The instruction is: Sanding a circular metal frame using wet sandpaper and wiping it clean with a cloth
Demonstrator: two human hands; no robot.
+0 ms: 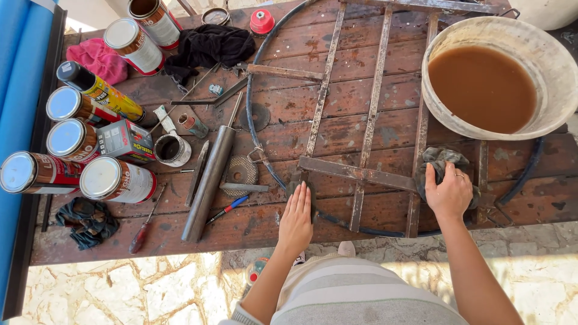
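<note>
Pressing flat, fingers extended, left hand (296, 218) on rusty metal grate (361, 174) lying across wooden table (271, 222); gripping grey rag (442, 161) under curled right hand (448, 194), against grate's right bar.

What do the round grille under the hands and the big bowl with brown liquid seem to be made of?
The round barred grille looks like iron or steel: thin flat bars, brown rust patches, dull finish. The big pale bowl is probably plastic, stained and matt; its rim is thick and smooth, though the material is uncertain.
</note>
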